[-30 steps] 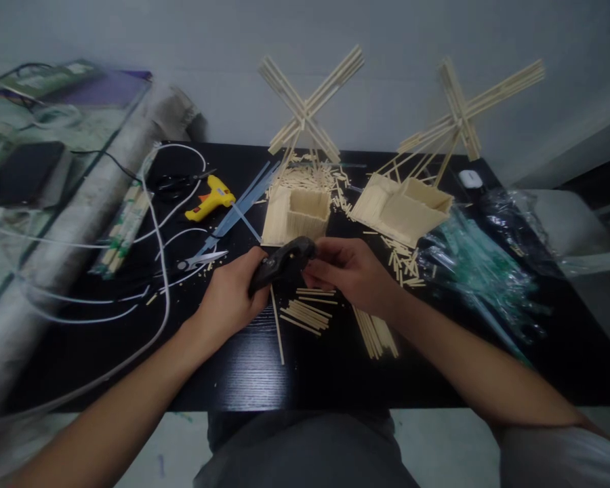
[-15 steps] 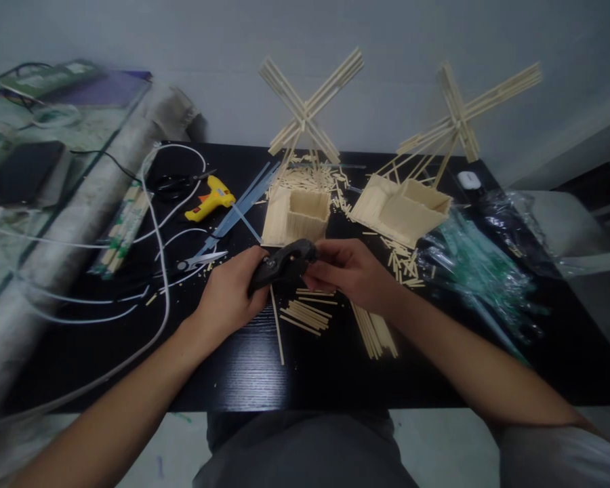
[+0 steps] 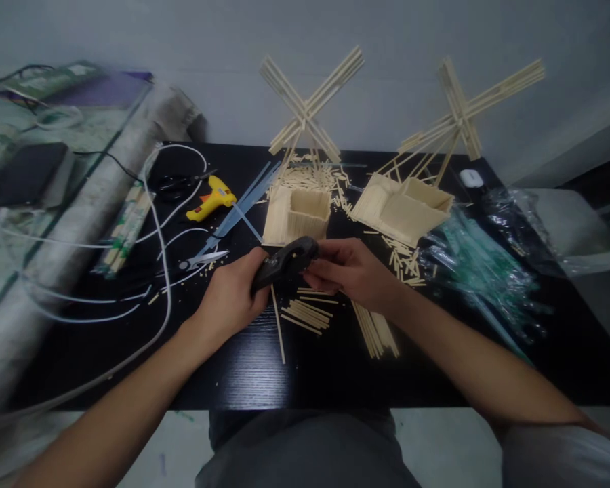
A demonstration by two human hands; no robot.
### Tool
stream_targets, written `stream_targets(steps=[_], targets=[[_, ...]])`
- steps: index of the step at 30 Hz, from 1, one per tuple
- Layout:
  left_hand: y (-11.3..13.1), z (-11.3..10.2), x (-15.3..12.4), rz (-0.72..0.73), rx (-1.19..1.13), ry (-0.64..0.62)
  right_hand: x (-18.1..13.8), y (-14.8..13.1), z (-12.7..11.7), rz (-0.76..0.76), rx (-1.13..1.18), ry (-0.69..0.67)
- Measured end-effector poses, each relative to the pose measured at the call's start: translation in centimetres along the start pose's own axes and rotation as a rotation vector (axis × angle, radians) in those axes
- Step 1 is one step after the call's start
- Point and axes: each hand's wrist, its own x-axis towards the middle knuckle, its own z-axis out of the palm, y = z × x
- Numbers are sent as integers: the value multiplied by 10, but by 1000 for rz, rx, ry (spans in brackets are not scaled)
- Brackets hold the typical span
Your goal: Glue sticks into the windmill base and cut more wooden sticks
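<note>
My left hand (image 3: 231, 295) is closed around the handle of a black cutter tool (image 3: 285, 263) held just above the black table (image 3: 264, 366). My right hand (image 3: 346, 270) is pinched at the tool's head; what its fingertips hold is hidden. A long thin stick (image 3: 278, 325) lies on the table below the tool. Cut bamboo sticks (image 3: 308, 314) lie in small piles under and between my hands, and a longer bundle (image 3: 375, 331) rests under my right wrist.
Two open stick boxes (image 3: 295, 214) (image 3: 404, 207) stand behind my hands, each with an X-shaped stick frame (image 3: 308, 105) (image 3: 462, 112) above. A yellow glue gun (image 3: 211, 198), scissors (image 3: 203, 259), white cables (image 3: 157, 224) and a roll lie left. Green plastic packs (image 3: 475, 268) lie right.
Both hands stay at the black tool with barely any shift; the view has only wobbled slightly.
</note>
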Motion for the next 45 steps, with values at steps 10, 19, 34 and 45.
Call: stream_targets(steps=[10,19,34,45], targets=[[-3,-1,1,-1,-21,-30,1,-1,-1,1,-28,-21],[-5,-1,1,-11,-63,-60,0,-1,-4,61,-67,-53],[0,-3,2,-48,-63,-76,0,-1,5,88,-28,-49],[-4,5,6,-310,-358,-47,1,2,0,100,13,-46]])
